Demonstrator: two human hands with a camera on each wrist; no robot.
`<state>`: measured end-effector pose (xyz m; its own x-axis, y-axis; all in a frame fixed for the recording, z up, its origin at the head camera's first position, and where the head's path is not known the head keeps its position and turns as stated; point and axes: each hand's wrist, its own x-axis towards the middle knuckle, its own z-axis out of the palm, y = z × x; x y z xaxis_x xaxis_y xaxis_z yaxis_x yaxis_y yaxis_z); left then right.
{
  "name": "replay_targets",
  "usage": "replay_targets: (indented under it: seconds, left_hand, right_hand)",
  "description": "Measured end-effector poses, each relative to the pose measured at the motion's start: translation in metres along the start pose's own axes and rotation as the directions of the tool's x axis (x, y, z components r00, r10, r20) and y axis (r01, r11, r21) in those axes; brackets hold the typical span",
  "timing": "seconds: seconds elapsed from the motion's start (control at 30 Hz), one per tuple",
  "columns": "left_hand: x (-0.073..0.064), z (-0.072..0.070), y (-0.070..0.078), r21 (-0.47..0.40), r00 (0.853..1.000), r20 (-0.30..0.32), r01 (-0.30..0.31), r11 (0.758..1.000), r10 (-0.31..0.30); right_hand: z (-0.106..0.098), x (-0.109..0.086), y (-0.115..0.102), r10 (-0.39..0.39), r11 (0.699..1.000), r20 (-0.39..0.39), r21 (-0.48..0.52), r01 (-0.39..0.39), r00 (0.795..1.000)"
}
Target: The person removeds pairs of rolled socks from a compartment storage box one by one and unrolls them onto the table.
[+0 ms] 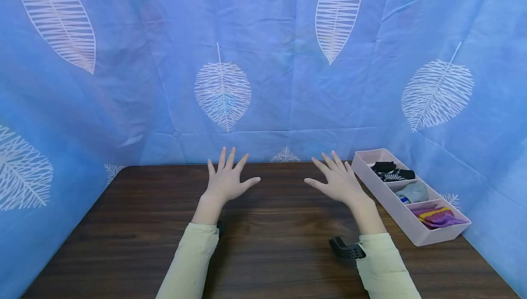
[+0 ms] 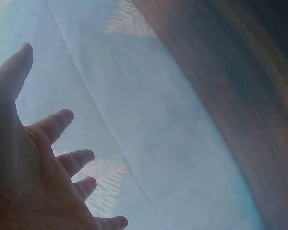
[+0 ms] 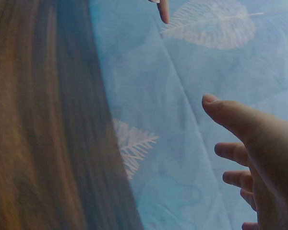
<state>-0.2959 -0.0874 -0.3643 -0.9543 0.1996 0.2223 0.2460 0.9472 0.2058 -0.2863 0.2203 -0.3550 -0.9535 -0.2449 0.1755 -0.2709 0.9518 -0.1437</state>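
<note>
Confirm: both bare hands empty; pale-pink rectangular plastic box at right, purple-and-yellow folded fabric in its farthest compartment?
Not quite: the head view shows the purple-and-yellow folded fabric in the nearest compartment of the pale-pink box. Rest holds.

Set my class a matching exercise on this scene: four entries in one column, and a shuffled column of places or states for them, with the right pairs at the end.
Column one
1. black bundle
2. grey bundle
3. purple bundle
4. left hand and right hand

Column two
A. middle compartment of the box
B. fingers spread, holding nothing
C. compartment nearest the person
D. compartment farthest from the person

Right pairs
1-D
2-A
3-C
4-B
</note>
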Motion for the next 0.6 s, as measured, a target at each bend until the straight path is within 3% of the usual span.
replay_targets:
  seconds: [0.33,0.6]
  left_hand:
    - [-0.008,-0.007,0.041,0.038,0.989,-0.037,-0.139,0.99,0.14]
    - [-0.019,-0.004,0.073,0.086,0.953,-0.073,-0.288,0.954,0.294]
  right_hand:
    - [-0.025,-0.025,0.017,-0.043,0.998,-0.117,-0.056,0.037,0.992]
    - [-0.04,-0.065,0.045,-0.117,0.99,-0.269,-0.104,0.092,0.956]
